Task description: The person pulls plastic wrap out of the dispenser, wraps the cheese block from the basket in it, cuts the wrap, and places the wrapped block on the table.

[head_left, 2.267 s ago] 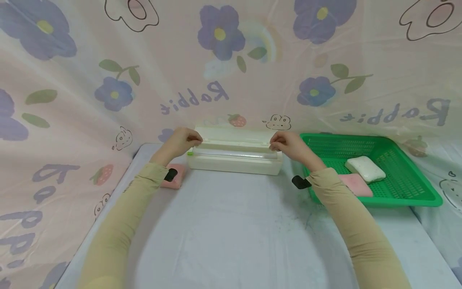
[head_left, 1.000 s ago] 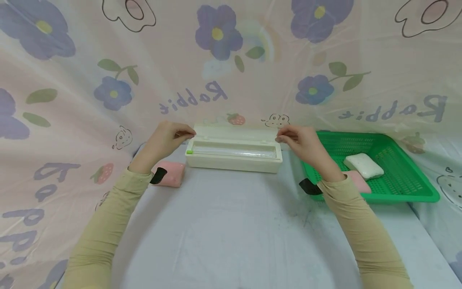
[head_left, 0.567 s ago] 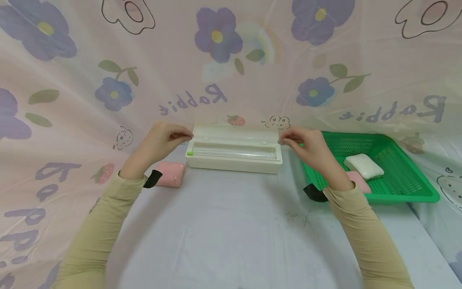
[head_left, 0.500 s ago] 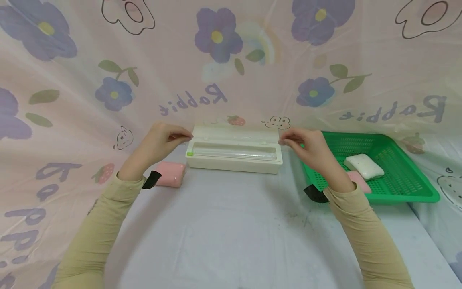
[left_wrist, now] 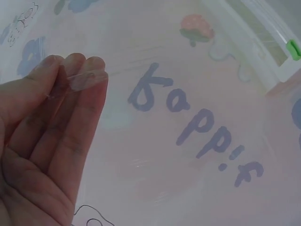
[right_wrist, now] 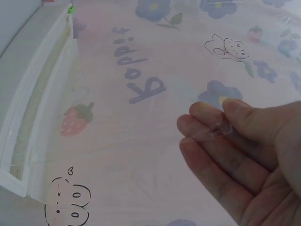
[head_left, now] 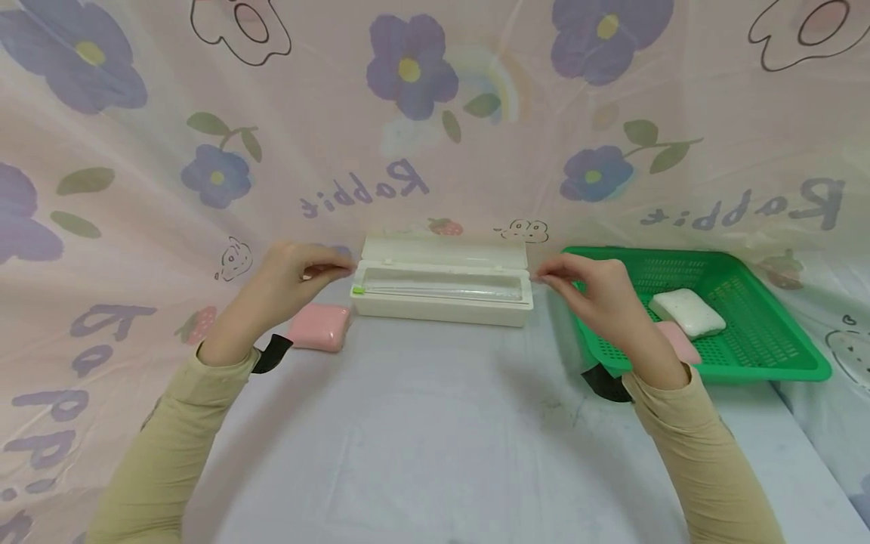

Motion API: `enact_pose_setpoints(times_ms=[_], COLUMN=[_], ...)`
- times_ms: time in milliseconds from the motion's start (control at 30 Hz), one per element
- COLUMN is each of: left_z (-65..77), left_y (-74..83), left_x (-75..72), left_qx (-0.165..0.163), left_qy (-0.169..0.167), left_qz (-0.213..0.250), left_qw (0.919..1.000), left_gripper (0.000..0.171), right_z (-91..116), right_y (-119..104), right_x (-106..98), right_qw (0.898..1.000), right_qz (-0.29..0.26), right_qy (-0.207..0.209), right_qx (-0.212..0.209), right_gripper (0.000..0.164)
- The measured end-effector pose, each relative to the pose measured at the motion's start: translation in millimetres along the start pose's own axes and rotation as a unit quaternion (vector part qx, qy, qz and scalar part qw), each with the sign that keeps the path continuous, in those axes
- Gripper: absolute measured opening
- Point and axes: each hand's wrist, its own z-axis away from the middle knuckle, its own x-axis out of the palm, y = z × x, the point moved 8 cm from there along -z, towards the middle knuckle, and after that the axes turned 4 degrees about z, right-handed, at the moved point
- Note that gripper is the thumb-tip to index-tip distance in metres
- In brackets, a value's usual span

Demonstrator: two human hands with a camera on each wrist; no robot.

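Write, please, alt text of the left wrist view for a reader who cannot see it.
The person's left grip, at the left of the picture, pinches thin clear film. Part of an open white box with a small bright green piece shows at the upper right. Behind is pale printed cloth with purple lettering.

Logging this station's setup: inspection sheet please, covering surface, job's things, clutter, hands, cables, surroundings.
Surface: pale table cover, faint dark marks near the basket.
Job's things: white box, lid open; clear film in both hands.
Clutter: pink pack left of the box; green basket at right holding white pack and second pink pack.
Hands: left hand and right hand pinch film.
Cables: nothing seen.
Surroundings: floral curtain behind.
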Motion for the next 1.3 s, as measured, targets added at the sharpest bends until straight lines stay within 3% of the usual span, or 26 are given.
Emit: enact_pose_setpoints(times_ms=[433,500,600,700,767,900,1033,1300], left_z=[13.6,16.4,21.3,25.3,27.4,31.5,37.5,55.4], left_y=[29.7,35.3,43.1,50.1,54.3,61.0,65.3,74.2], left_x=[-12.9,-14.9,-17.7,-19.8,-20.9,-21.3,-21.5,-17.5], left_qx=[0.041,0.052,0.068,0.082,0.089,0.094,0.091,0.099], left_qy=[0.029,0.037,0.053,0.070,0.078,0.078,0.078,0.067], left_qz=[-0.015,-0.022,-0.029,-0.033,-0.036,-0.027,-0.017,-0.018], left_qw=[0.9986,0.9977,0.9959,0.9937,0.9924,0.9921,0.9927,0.9927], left_gripper=[0.026,0.026,0.026,0.026,0.027,0.029,0.032,0.034], right_z=[15,18,23,26,29,36,43,61], right_y=[-26,-31,-38,-43,-45,-50,-58,-70], right_x=[-16,-19,-22,-25,-26,-27,-27,-20], right_qw=[0.998,0.997,0.996,0.995,0.995,0.996,0.995,0.994], right_qz=[0.019,0.019,0.013,0.006,0.006,0.004,0.000,-0.011], right_qy=[0.032,0.037,0.042,0.046,0.048,0.042,0.037,-0.001], right_qx=[-0.050,-0.060,-0.081,-0.093,-0.093,-0.079,-0.089,-0.110], right_gripper=[0.028,0.027,0.007,0.020,0.018,0.017,0.037,0.036])
